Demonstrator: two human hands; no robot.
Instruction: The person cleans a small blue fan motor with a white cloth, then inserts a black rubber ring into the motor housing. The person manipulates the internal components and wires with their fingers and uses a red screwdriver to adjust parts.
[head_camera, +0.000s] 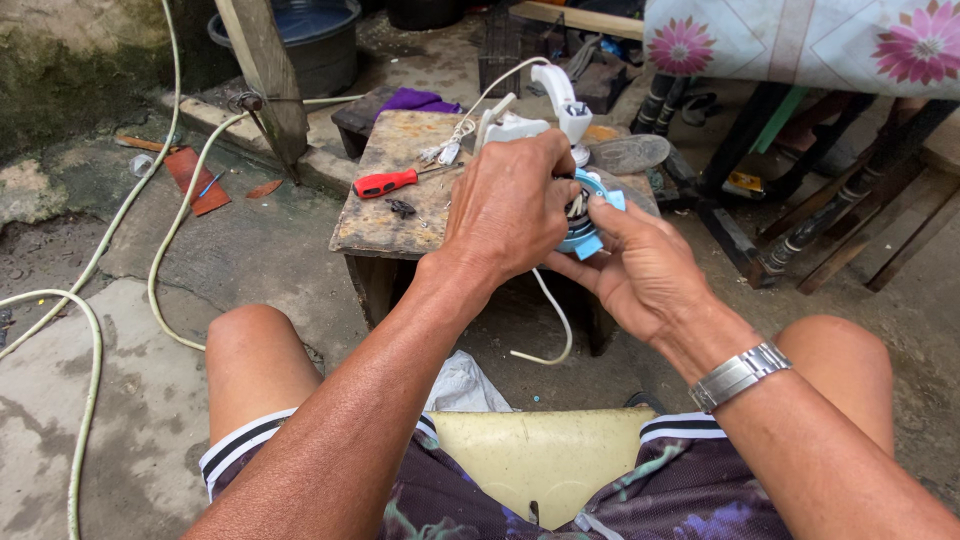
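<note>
Item: round blue-and-white electrical part (585, 215) with wires inside, held between my two hands above the front edge of a worn wooden stool (385, 215). My left hand (510, 205) closes over its top; my right hand (640, 265) cups it underneath, thumb on rim. White cord (555, 320) dangles below. Red-handled screwdriver (388, 183) lies on the stool.

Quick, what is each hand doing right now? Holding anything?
Left hand: closed over the top of the round blue part, with a white cord hanging below.
Right hand: grips the same blue part from below, thumb on its rim.
</note>
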